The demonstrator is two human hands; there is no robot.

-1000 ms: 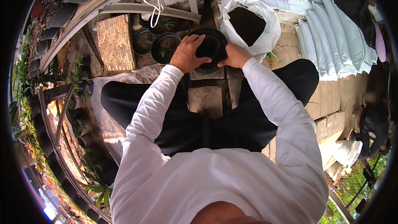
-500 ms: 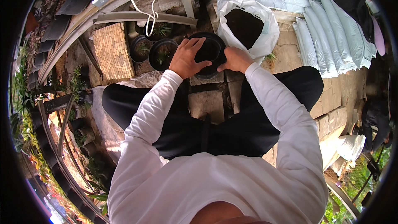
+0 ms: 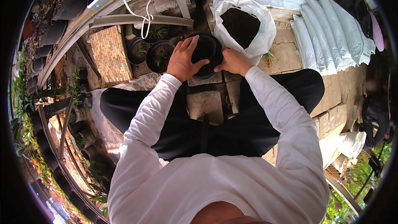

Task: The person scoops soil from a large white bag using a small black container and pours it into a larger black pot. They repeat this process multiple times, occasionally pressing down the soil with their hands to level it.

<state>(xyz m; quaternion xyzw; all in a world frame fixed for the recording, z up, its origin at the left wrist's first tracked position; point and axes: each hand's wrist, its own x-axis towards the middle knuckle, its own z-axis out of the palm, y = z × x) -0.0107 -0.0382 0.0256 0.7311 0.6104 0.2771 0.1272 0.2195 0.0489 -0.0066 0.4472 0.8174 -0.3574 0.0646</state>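
A round black plastic plant pot (image 3: 205, 49) stands on the paving in front of me, with a second round rim visible inside its outer one. Its inside is dark, so I cannot make out what it holds. My left hand (image 3: 185, 59) lies against the pot's left side, fingers stretched out and thumb apart, reaching over the rim. On the opposite side my right hand (image 3: 233, 61) grips the rim, its thumb on the near right edge and its other fingers partly hidden. Just left of my left hand, a black pot (image 3: 150, 64) holds a small grassy plant (image 3: 159, 60).
Right of the pot, an opened white bag (image 3: 267, 27) contains dark soil (image 3: 240, 27). Filled pale bags (image 3: 306, 41) are stacked beyond it. Another potted plant (image 3: 141, 49), a tiled board (image 3: 110, 54), a metal bar (image 3: 141, 20) and a white cable (image 3: 147, 16) are at left.
The whole view has shifted slightly, so the pots and bags appear a little farther left. Both hands remain at the same black pot, with little change in their pose.
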